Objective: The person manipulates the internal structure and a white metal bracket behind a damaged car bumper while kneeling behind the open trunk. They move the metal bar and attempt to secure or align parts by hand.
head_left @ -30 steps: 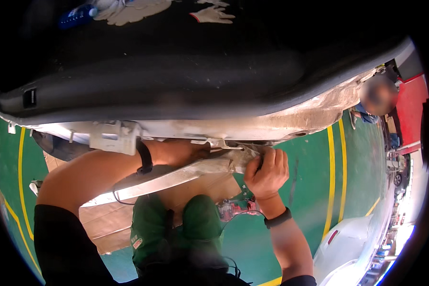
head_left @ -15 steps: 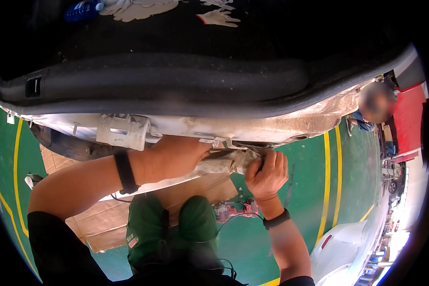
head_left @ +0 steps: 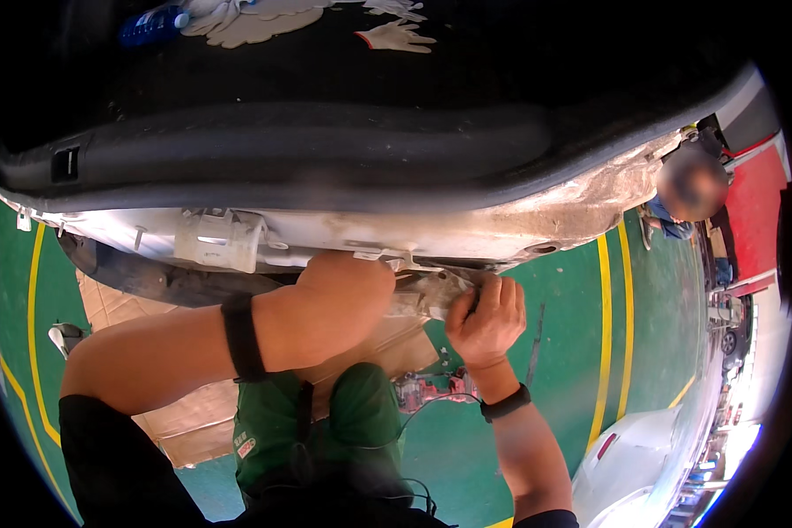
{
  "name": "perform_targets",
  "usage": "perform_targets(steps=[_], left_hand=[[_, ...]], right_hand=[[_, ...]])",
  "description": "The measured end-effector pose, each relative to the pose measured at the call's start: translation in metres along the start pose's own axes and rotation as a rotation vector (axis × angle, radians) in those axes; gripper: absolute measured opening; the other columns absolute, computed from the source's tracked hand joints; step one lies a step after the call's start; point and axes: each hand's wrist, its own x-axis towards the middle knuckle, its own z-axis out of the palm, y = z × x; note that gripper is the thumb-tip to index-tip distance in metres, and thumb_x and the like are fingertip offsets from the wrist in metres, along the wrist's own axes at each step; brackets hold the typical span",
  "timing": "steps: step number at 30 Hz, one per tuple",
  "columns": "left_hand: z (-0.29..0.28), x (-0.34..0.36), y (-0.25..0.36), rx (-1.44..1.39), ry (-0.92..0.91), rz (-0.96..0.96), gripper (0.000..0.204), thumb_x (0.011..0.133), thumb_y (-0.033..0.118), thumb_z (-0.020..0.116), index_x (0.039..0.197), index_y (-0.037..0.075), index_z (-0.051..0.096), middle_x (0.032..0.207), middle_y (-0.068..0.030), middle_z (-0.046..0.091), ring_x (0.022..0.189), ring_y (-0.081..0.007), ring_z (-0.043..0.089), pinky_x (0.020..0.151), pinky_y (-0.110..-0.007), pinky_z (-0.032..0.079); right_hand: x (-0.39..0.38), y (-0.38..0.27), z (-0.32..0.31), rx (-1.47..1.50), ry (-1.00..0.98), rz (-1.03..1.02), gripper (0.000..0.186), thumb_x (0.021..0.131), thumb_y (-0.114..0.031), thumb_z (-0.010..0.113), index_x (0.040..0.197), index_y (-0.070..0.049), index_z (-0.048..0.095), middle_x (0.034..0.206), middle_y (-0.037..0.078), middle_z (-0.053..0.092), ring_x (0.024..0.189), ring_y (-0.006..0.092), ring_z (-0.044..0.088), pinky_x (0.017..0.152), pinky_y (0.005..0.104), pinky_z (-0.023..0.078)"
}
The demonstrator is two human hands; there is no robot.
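In front of me is the stripped rear of a car, its pale, dirty body panel [head_left: 493,233] showing below the black trunk sill [head_left: 326,167]. My right hand [head_left: 488,321] is closed, fingers curled round the end of a dirty whitish metal beam [head_left: 424,297] under the panel. Bent at the wrist, my left hand [head_left: 350,283] reaches in beneath the panel beside a small metal bracket [head_left: 396,260]. Its fingers are hidden behind the hand itself, so its hold does not show. A larger whitish bracket [head_left: 224,242] sticks out left of it.
Cardboard [head_left: 185,431] lies on the green floor near my knees, with a red tool [head_left: 436,387] beside it. Gloves [head_left: 396,37] and a blue bottle [head_left: 154,26] lie in the trunk. Another person [head_left: 691,185] is at the far right; a white car part [head_left: 629,466] stands lower right.
My left wrist has bent more, and its forearm has swung lower and to the right, now covering much of the beam. My right hand has shifted slightly left, still at the beam's end.
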Motion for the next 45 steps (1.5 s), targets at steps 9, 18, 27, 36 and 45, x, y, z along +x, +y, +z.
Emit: perform_targets(steps=[9, 18, 27, 36, 45], left_hand=[[0.002, 0.003, 0.007, 0.015, 0.030, -0.001, 0.011, 0.076, 0.004, 0.065, 0.082, -0.001, 0.072, 0.080, -0.0186, 0.072, 0.075, -0.0349, 0.074, 0.066, -0.044, 0.060], [0.004, 0.013, -0.019, -0.152, -0.072, 0.060, 0.019, 0.096, 0.016, 0.058, 0.107, 0.003, 0.066, 0.096, -0.0198, 0.071, 0.082, -0.0387, 0.072, 0.066, -0.050, 0.057], [0.093, 0.033, -0.094, -0.529, -0.280, 0.054, 0.039, 0.110, 0.035, 0.045, 0.135, 0.006, 0.057, 0.121, -0.0204, 0.065, 0.112, -0.0326, 0.063, 0.100, -0.041, 0.046], [0.059, 0.014, -0.086, -0.386, -0.186, 0.070, 0.035, 0.106, 0.034, 0.051, 0.128, 0.008, 0.059, 0.115, -0.0233, 0.067, 0.109, -0.0403, 0.064, 0.091, -0.048, 0.052], [0.028, 0.001, -0.051, -0.232, -0.035, 0.017, 0.027, 0.105, 0.030, 0.049, 0.121, 0.012, 0.061, 0.076, -0.0212, 0.067, 0.070, -0.0430, 0.068, 0.061, -0.055, 0.053]], right_hand=[[0.000, 0.002, -0.001, -0.009, 0.013, -0.022, 0.012, 0.076, -0.011, 0.061, 0.086, -0.005, 0.060, 0.078, 0.012, 0.054, 0.071, 0.0338, 0.055, 0.059, 0.0449, 0.046], [0.000, 0.000, 0.000, 0.026, 0.015, 0.002, 0.010, 0.079, -0.010, 0.059, 0.086, -0.003, 0.058, 0.079, 0.015, 0.053, 0.072, 0.0379, 0.054, 0.061, 0.0479, 0.045], [0.000, -0.004, 0.000, 0.052, -0.029, 0.026, 0.012, 0.079, -0.010, 0.059, 0.090, -0.004, 0.060, 0.079, 0.015, 0.054, 0.071, 0.0369, 0.054, 0.061, 0.0472, 0.045], [0.000, 0.001, 0.000, -0.003, -0.003, -0.008, 0.014, 0.076, -0.011, 0.060, 0.088, -0.005, 0.062, 0.077, 0.013, 0.053, 0.069, 0.0339, 0.054, 0.059, 0.0447, 0.045], [0.000, -0.003, 0.000, 0.005, -0.011, 0.001, 0.010, 0.079, -0.010, 0.057, 0.086, -0.004, 0.060, 0.079, 0.014, 0.054, 0.072, 0.0370, 0.054, 0.062, 0.0476, 0.045]])
